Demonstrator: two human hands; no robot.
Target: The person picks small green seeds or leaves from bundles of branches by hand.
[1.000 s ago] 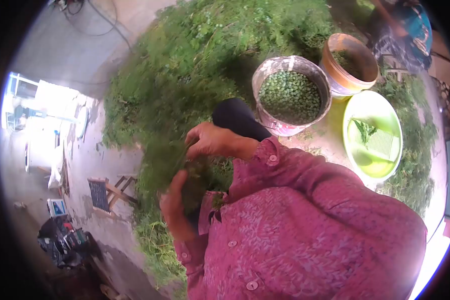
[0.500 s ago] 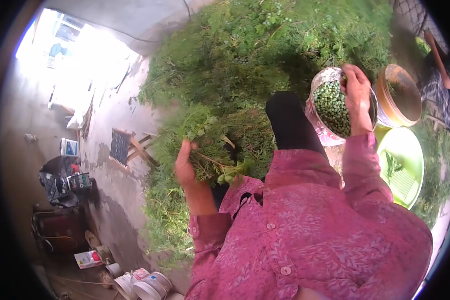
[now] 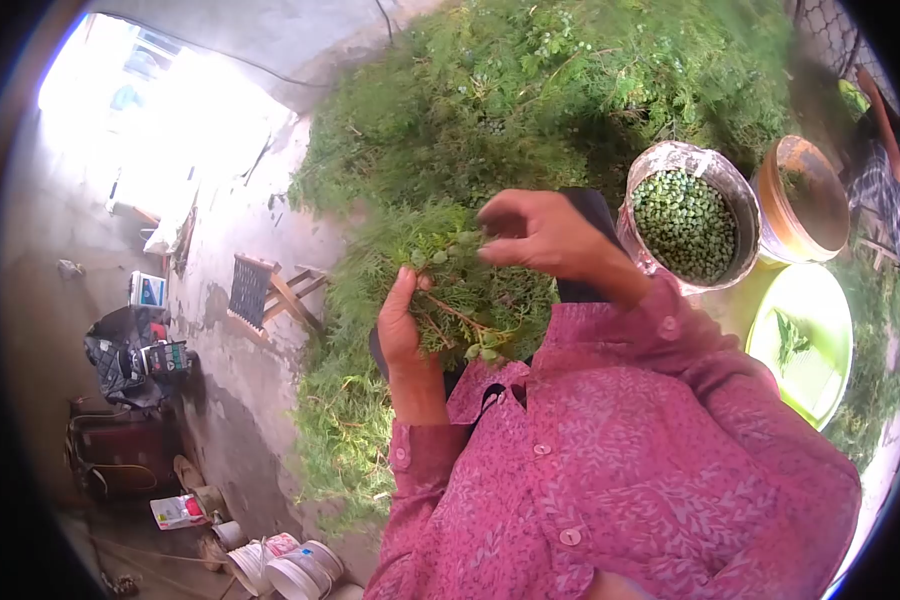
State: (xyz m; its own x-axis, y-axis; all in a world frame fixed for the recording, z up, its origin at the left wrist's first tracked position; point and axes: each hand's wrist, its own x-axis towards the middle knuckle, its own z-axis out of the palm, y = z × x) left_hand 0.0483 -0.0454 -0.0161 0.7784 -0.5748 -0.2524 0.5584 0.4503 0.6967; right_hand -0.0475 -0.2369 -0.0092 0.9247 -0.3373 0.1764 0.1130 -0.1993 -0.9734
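My left hand (image 3: 402, 318) pinches a green sprig (image 3: 455, 300) that bears round green cones, held above my lap. My right hand (image 3: 540, 235) reaches in from the right beside the sprig's upper cones, thumb and fingers apart, with nothing seen between them. A bucket (image 3: 748, 205) to the right of my knee holds many small green cones (image 3: 685, 225). Behind both hands lies a large heap of leafy branches (image 3: 450, 120).
Right of the bucket stand an orange-rimmed tub (image 3: 820, 225) and a light green basket (image 3: 820, 340) with a sprig inside. A person (image 3: 885, 180) sits at the far right. On the left are a folding stool (image 3: 255, 290), a black bag (image 3: 120, 360) and white buckets (image 3: 295, 570).
My right hand has left the bucket of cones and moved left to the sprig. My left hand still holds the sprig. The view has shifted slightly.
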